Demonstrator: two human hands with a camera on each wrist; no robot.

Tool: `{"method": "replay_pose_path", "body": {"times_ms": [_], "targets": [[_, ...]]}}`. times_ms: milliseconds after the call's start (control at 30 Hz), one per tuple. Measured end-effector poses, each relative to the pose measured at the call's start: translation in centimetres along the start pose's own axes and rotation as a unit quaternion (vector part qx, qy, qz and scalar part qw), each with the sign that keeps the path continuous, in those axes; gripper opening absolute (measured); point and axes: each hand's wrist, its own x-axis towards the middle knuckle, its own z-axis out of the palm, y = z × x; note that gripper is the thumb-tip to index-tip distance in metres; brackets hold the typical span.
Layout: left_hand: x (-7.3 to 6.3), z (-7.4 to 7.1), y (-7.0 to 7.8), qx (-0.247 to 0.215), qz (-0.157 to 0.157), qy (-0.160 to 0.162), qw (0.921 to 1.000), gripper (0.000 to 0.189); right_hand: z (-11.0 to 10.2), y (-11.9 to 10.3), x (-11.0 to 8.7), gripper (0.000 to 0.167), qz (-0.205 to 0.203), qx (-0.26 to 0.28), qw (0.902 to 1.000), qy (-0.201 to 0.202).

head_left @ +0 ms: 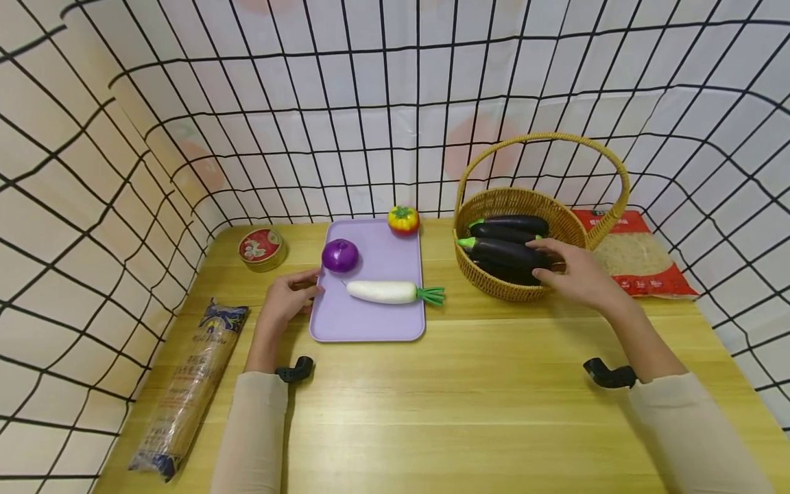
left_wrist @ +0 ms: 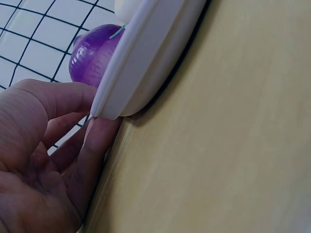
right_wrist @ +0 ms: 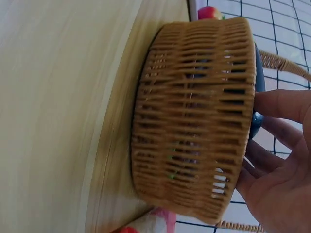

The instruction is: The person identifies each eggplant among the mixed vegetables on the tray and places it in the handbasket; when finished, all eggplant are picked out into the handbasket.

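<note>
A purple rectangular tray point(head_left: 370, 326) lies on the table, its left rim pinched by my left hand point(head_left: 289, 298). Thumb and fingers sit on either side of that rim in the left wrist view. On the tray are a purple onion point(head_left: 340, 256), a white radish point(head_left: 382, 291) with green leaves past the right rim, and a red-and-yellow tomato-like vegetable point(head_left: 404, 221) at the far right corner. My right hand point(head_left: 577, 274) reaches into a wicker basket point(head_left: 494, 285) and grips the end of a dark eggplant point(head_left: 503, 252). Another eggplant point(head_left: 515, 223) lies behind it; the basket wall partly hides the contents.
The basket's tall arched handle point(head_left: 543, 137) rises above it. A red-and-clear food packet point(head_left: 642, 257) lies to its right. On the left are a round red-and-gold tin point(head_left: 262, 250) and a long noodle packet point(head_left: 194, 391). Wire grid panels point(head_left: 370, 116) enclose the table's back and sides.
</note>
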Motion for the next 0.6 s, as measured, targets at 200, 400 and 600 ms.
{"method": "replay_pose_path", "body": {"times_ms": [200, 400, 600], "targets": [[0.0, 0.0, -0.1, -0.001, 0.003, 0.000, 1.0000, 0.045, -0.5, 0.9, -0.1, 0.051, -0.019, -0.050, 0.9984, -0.018], [-0.1, 0.0, 0.0, -0.005, 0.004, -0.002, 1.0000, 0.046, -0.4, 1.3, -0.1, 0.048, -0.032, -0.059, 0.9974, -0.027], [0.1, 0.1, 0.2, -0.007, 0.004, -0.004, 1.0000, 0.046, -0.1, 1.3, -0.1, 0.049, -0.026, -0.048, 0.9983, -0.017]]}}
